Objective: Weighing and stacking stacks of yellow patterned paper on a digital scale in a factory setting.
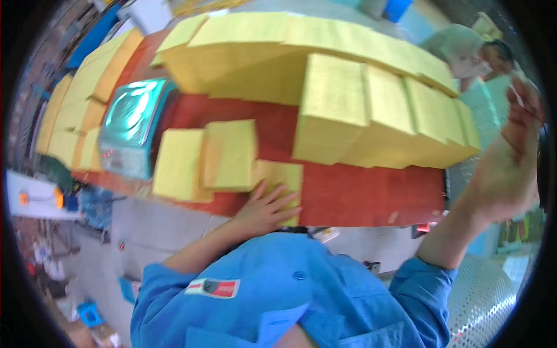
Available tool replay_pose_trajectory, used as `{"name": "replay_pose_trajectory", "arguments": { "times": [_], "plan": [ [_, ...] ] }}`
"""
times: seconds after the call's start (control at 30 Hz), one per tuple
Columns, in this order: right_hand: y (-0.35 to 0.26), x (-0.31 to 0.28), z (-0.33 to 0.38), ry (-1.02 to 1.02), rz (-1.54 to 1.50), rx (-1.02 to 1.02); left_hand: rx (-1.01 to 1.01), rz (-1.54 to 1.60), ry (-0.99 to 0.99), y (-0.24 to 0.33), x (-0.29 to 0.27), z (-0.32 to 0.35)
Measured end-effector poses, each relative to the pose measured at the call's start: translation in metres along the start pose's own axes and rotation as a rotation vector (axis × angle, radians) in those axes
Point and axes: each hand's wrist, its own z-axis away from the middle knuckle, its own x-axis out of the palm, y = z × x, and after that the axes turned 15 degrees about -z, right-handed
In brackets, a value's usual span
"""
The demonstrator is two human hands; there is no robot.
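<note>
My left hand (270,209) lies with spread fingers on a low yellow paper stack (284,174) near the table's front edge. Just left of it stand two taller stacks of yellow paper, one (230,153) partly overlapping the other (178,165). Beyond these, a teal weighing scale (133,122) with a shiny, bare top plate and small red digits sits on the table. My right hand (522,110) is raised at the far right, away from the paper. Its fingers are blurred, so whether they hold anything is unclear.
Long rows of yellow paper stacks line the back (232,58) and right (377,116) of the red table (365,197). More stacks (81,110) stand at the left. Another person (464,52) is at the far right. A perforated metal surface (478,301) lies beside my right elbow.
</note>
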Motion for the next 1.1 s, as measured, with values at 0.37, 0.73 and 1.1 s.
{"name": "replay_pose_trajectory", "arguments": {
  "times": [0.37, 0.73, 1.1],
  "plan": [
    [0.149, -0.237, -0.034, 0.189, 0.55, 0.528, 0.014, -0.152, -0.215, 0.005, -0.045, -0.009],
    [0.306, -0.431, 0.03, 0.149, 0.193, 1.479, -1.101, 0.855, 0.998, -0.314, -0.186, 0.045],
    [0.331, -0.395, 0.04, 0.171, -0.087, 1.872, -0.962, 0.932, 0.529, -0.49, -0.145, 0.041]
  ]
}}
